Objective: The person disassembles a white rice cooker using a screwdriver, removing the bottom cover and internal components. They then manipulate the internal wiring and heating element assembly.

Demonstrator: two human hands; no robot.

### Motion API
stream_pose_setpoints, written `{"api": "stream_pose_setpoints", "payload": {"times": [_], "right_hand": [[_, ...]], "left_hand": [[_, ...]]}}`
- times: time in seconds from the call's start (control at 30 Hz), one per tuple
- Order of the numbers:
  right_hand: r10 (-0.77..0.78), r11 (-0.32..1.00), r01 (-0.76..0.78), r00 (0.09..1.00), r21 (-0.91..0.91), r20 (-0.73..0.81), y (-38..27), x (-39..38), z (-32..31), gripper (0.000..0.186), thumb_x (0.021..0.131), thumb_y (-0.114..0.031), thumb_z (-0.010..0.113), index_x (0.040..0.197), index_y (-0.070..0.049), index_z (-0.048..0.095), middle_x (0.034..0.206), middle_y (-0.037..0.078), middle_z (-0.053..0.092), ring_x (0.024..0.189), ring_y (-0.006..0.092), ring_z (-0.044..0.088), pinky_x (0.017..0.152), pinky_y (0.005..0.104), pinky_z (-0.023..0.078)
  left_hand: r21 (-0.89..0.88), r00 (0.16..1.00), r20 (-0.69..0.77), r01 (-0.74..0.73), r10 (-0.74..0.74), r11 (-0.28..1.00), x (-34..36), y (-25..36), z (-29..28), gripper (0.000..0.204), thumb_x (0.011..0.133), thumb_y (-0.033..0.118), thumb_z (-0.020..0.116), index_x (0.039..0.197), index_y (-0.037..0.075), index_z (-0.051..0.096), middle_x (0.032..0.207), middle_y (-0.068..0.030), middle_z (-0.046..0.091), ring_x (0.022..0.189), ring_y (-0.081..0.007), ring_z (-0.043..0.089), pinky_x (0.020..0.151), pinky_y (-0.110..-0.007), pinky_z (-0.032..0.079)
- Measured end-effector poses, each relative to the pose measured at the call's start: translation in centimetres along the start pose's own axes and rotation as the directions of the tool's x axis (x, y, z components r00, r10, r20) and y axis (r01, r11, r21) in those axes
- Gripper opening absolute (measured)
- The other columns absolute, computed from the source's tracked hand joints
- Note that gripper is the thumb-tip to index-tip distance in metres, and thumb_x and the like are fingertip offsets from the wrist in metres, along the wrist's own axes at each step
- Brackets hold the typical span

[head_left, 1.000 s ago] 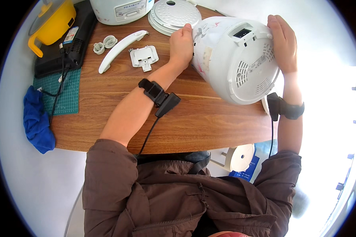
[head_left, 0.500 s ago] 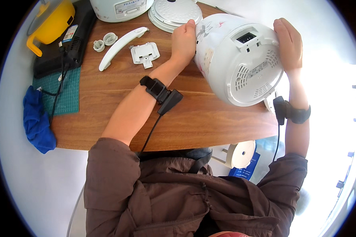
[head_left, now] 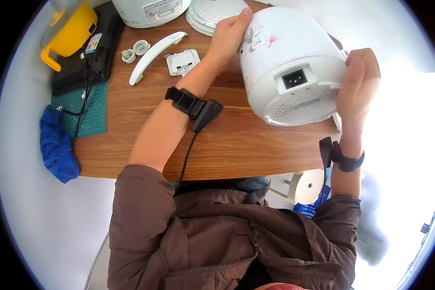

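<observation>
A white rice cooker body (head_left: 292, 46) with a printed flower is tilted between my two hands at the far right of the table. Its power socket and part of its vented base face me. My left hand (head_left: 228, 37) grips the upper left side, and its fingertips are partly hidden. My right hand (head_left: 357, 89) is wrapped round the lower right side near the base. Left of the cooker lie a curved white handle (head_left: 154, 57), a white plastic latch-like piece (head_left: 182, 62) and two small round white caps (head_left: 141, 47). Behind my left hand is a round perforated white lid (head_left: 216, 13).
Another white rice cooker (head_left: 152, 13) stands at the back. On the left are a yellow pot (head_left: 71, 31), a flat black appliance (head_left: 79, 72), a green cutting mat (head_left: 95, 113), a black cable and a blue cloth (head_left: 58, 147) over the edge. A cream stool (head_left: 305, 188) shows below the table.
The cooker has turned in my hands: less of its base shows and more of its flowered side. My right hand has shifted lower along its side. The whole view has moved slightly.
</observation>
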State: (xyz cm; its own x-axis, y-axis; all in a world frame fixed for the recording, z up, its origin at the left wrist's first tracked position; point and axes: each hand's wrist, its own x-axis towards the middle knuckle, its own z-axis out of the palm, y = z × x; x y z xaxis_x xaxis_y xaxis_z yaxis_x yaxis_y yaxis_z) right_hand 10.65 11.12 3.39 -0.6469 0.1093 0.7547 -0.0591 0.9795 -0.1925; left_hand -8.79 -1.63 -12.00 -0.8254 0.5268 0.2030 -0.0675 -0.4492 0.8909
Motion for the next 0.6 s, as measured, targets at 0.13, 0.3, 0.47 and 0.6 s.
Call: {"api": "stream_pose_setpoints", "payload": {"times": [0.13, 0.3, 0.47, 0.6], "right_hand": [[-0.197, 0.980, 0.197, 0.970, -0.009, -0.141, 0.3, -2.3, 0.8, 0.028, 0.097, -0.018, 0.056, 0.074, -0.002, 0.056, 0.070, 0.007, 0.053, 0.064, 0.0189, 0.050, 0.059, 0.0294, 0.040], [-0.272, 0.961, 0.274, 0.922, -0.035, -0.277, 1.4, -3.7, 1.7, 0.021, 0.090, -0.016, 0.058, 0.074, -0.004, 0.058, 0.072, 0.007, 0.055, 0.064, 0.0205, 0.052, 0.058, 0.0307, 0.040], [-0.287, 0.955, 0.293, 0.898, -0.031, -0.333, 2.3, -4.5, 2.2, 0.015, 0.086, -0.013, 0.061, 0.075, -0.003, 0.060, 0.073, 0.007, 0.056, 0.064, 0.0212, 0.051, 0.057, 0.0311, 0.040], [-0.284, 0.955, 0.295, 0.896, -0.018, -0.342, 2.2, -4.7, 2.0, 0.009, 0.081, -0.010, 0.063, 0.075, -0.003, 0.062, 0.074, 0.007, 0.057, 0.064, 0.0212, 0.051, 0.056, 0.0306, 0.040]], "left_hand": [[0.149, 0.996, 0.039, -0.084, 0.079, 0.985, 1.0, -1.0, -1.6, 0.056, 0.107, 0.052, 0.055, 0.080, 0.005, 0.068, 0.073, 0.0061, 0.058, 0.068, -0.0043, 0.046, 0.061, -0.024, 0.040], [0.214, 0.994, 0.098, -0.075, 0.055, 0.974, 1.7, -1.7, -3.3, 0.056, 0.103, 0.058, 0.057, 0.095, 0.004, 0.070, 0.084, 0.0018, 0.062, 0.078, -0.0070, 0.053, 0.068, -0.025, 0.044], [0.517, 0.993, 0.075, -0.113, 0.087, 0.848, 1.9, 2.0, -3.1, 0.041, 0.106, 0.035, 0.057, 0.103, -0.004, 0.067, 0.089, -0.0153, 0.068, 0.083, -0.0255, 0.064, 0.078, -0.037, 0.050], [0.705, 0.903, 0.245, -0.416, 0.353, 0.574, 1.5, 10.0, 4.7, 0.041, 0.105, 0.034, 0.055, 0.102, -0.006, 0.066, 0.093, -0.0200, 0.072, 0.086, -0.0323, 0.069, 0.079, -0.041, 0.054]]}}
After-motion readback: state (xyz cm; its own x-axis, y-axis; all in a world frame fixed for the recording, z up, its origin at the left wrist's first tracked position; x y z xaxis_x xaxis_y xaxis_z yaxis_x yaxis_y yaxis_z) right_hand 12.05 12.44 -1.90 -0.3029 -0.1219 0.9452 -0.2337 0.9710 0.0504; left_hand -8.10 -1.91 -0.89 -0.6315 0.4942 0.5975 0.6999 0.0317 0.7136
